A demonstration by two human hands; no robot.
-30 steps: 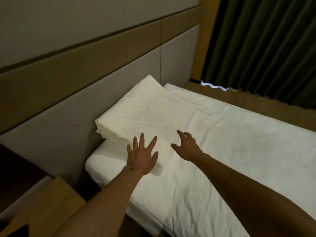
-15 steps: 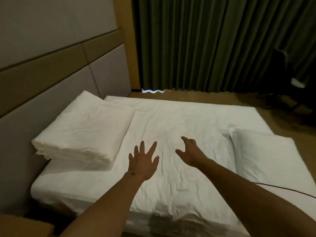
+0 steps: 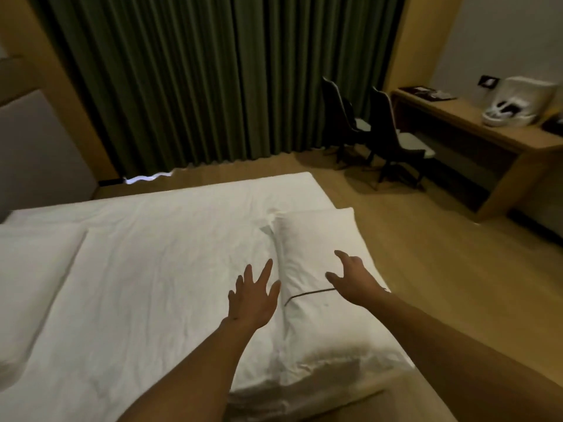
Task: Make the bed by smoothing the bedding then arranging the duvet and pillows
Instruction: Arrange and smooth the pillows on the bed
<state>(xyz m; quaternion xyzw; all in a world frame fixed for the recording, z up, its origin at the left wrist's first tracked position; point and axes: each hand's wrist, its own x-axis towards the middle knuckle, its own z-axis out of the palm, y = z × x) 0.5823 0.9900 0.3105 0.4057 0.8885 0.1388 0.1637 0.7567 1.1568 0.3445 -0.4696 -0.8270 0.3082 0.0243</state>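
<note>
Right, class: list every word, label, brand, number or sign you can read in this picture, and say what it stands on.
No readable text anywhere.
Dark items on the desk by the far wall: too small and blurred to tell whether they carry print.
White object on the desk: no legible marking.
Bed sheet, pillow, curtain: plain.

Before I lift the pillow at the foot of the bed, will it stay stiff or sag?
The pillow will probably sag at both ends: its cover is creased and its edges lie slack on the sheet. It looks puffy, so likely light for its size. Both hands are open above it, holding nothing.
</note>
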